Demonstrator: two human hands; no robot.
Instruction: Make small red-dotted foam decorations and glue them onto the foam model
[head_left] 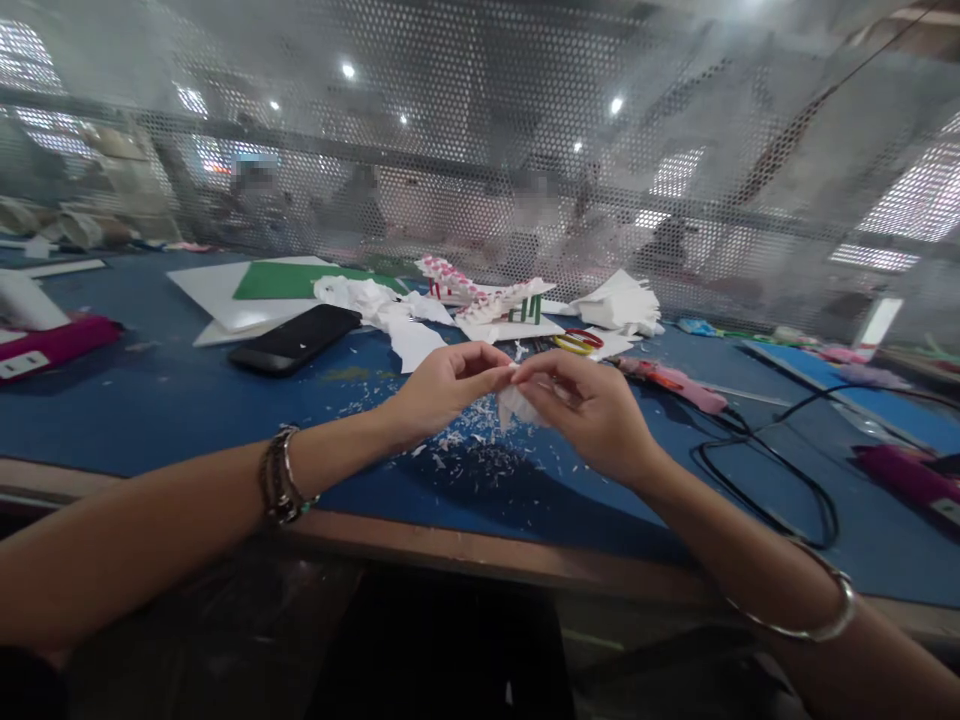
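Note:
My left hand [450,388] and my right hand [589,405] meet above the blue table, fingertips pinched together. Between them is a small, thin white piece of paper [514,408], its lower part hanging down under the right fingers. My fingers hide its upper edge. Tiny white paper scraps [480,462] are strewn over the table below both hands. Just beyond my right hand lie scissors [577,342] with yellow and red handles. A white paper piece with pink dots and green and red strips [487,298] sits behind them.
A black phone [296,338] lies left, before white and green sheets [300,280]. Crumpled white paper [367,298] and a paper stack [619,302] are farther back. A pink-handled tool [679,385] and looping black cable [795,470] lie right. Perforated mesh [450,130] stands behind.

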